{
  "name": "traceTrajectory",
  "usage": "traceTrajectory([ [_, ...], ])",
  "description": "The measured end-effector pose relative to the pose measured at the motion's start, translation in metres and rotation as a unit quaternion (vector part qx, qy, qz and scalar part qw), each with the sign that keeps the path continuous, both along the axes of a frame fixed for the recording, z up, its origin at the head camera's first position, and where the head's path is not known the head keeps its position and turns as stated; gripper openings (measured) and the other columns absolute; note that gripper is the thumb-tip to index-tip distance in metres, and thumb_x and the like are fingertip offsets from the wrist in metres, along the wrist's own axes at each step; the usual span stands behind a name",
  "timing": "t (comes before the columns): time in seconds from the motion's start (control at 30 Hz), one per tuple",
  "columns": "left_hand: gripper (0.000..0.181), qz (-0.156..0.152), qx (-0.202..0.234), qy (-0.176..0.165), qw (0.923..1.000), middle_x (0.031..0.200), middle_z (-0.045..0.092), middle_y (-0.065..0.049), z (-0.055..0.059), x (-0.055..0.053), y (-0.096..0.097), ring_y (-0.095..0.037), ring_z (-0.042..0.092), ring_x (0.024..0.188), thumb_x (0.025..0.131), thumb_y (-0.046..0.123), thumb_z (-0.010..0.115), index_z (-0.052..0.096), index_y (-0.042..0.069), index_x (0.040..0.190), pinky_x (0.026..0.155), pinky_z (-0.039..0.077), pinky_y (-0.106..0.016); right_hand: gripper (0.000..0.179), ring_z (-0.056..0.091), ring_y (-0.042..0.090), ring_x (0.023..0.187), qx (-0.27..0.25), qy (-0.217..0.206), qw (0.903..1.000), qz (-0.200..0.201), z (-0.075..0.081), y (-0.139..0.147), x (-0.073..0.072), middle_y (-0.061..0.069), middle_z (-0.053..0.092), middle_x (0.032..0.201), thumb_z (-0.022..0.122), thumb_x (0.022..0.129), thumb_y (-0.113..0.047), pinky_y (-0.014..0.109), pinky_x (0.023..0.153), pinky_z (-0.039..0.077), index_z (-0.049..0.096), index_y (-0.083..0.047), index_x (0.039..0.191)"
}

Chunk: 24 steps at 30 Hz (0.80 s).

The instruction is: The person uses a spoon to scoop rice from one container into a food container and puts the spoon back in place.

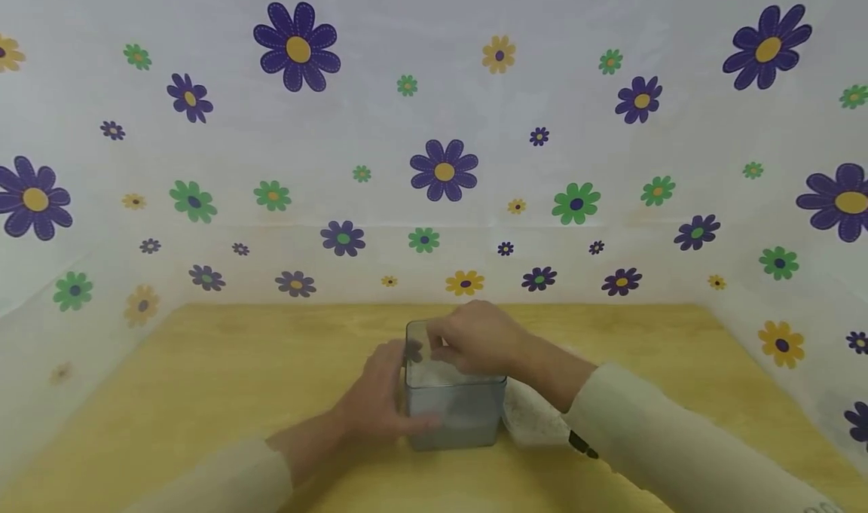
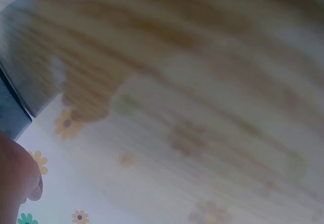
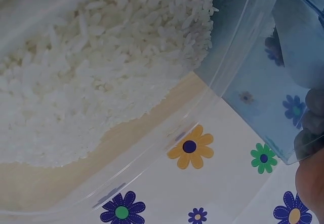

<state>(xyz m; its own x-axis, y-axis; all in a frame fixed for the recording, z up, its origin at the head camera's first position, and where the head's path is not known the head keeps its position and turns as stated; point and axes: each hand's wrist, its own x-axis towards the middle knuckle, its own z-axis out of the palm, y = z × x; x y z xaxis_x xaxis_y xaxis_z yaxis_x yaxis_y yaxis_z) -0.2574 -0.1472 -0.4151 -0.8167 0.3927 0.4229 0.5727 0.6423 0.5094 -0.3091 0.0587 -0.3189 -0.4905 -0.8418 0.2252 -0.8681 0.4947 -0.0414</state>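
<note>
A clear, square-topped plastic box [image 1: 453, 415] stands upright on the wooden table. My left hand [image 1: 380, 400] grips its left side, with the thumb across the front wall. Over the box's open top, my right hand [image 1: 478, 340] has its fingers bent down inside the rim; I cannot tell whether they pinch something. Just right of the box, partly under my right forearm, is a clear bowl [image 1: 532, 415]. White rice [image 3: 116, 77] lies heaped in that bowl in the right wrist view. The box's bluish wall [image 3: 253, 107] shows beside the bowl there.
Wooden tabletop [image 1: 237, 370] spreads around the box and bowl. A white sheet with printed flowers [image 1: 380, 121] stands upright along the back and both sides. A small dark item [image 1: 582, 444] shows at the underside of my right sleeve.
</note>
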Motion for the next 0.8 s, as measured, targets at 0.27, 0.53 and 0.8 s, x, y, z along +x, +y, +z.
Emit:
traceTrajectory([
  [0.27, 0.082, -0.006, 0.001, 0.008, 0.9999, 0.121, 0.052, -0.005, 0.001, 0.001, 0.000, -0.018, 0.043, 0.109, 0.072, 0.050, 0.083, 0.044, 0.008, 0.131, 0.091, 0.037, -0.041, 0.010, 0.046, 0.006, 0.057, -0.008, 0.016, 0.9997, -0.018, -0.001, 0.000, -0.001, -0.012, 0.055, 0.063, 0.070, 0.094, -0.023, 0.023, 0.058, 0.039, 0.065, -0.021, 0.085],
  [0.53, 0.089, -0.007, -0.004, -0.021, 0.9997, 0.126, 0.051, -0.005, 0.014, -0.009, 0.001, -0.020, 0.042, 0.112, 0.072, 0.050, 0.083, 0.040, 0.010, 0.139, 0.095, 0.036, -0.045, 0.012, 0.048, 0.006, 0.056, -0.088, 0.046, 0.9912, -0.087, 0.006, 0.008, -0.004, -0.008, 0.059, 0.063, 0.071, 0.092, -0.026, 0.024, 0.055, 0.040, 0.065, -0.018, 0.086],
  [0.8, 0.090, -0.008, -0.022, 0.006, 0.9997, 0.126, 0.054, -0.009, 0.003, -0.003, -0.001, -0.023, 0.047, 0.114, 0.071, 0.052, 0.082, 0.042, 0.006, 0.137, 0.096, 0.039, -0.048, 0.013, 0.046, 0.009, 0.053, -0.121, 0.004, 0.9791, -0.163, 0.001, 0.012, 0.012, -0.007, 0.054, 0.058, 0.069, 0.093, -0.027, 0.025, 0.052, 0.036, 0.069, -0.016, 0.088],
])
